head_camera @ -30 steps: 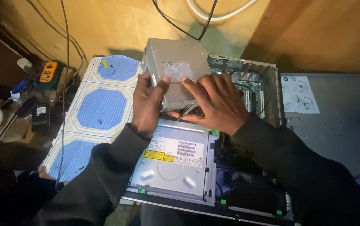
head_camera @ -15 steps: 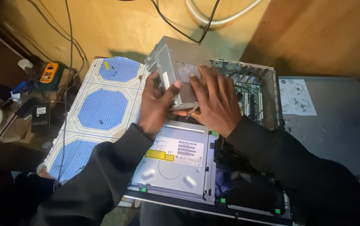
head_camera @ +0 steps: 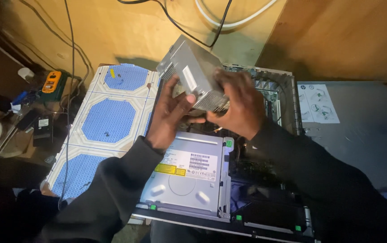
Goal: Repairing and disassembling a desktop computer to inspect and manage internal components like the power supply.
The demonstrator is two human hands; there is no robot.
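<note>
I have the grey metal power-supply box [head_camera: 196, 74] lifted clear, tilted above the open grey computer case [head_camera: 288, 96]; left hand [head_camera: 171, 114] and right hand [head_camera: 238, 105] both clasp it. Removal looks done; setting it down remains.

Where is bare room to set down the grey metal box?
Free: the grey side panel right of the open computer case, past its sheet, and the blue-patterned mat left. Crowded: inside the case, and the far-left corner around the orange meter.
</note>
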